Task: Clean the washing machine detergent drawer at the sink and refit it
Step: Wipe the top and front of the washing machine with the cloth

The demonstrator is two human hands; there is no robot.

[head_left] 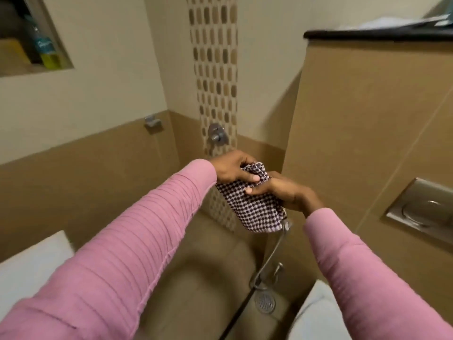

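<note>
A dark-and-white checked woven cloth [250, 209] is being gripped at its bunched upper corner by the left hand [231, 171], thumb and curled fingers closed over the fabric. Its near edge is being pinched by the right hand [288, 193]. Both are being held out in pink ribbed sleeves [137, 236], the left reaching slightly farther. The cloth's long axis is hanging down towards the right wrist. Just beyond the left hand a round chrome wall tap [217, 135] is being faced. Below the hands a metal hose [272, 251] and a round floor drain [264, 301] are showing. The detergent drawer is not being shown, so its direction cannot be told. No writing is being caught legibly.
</note>
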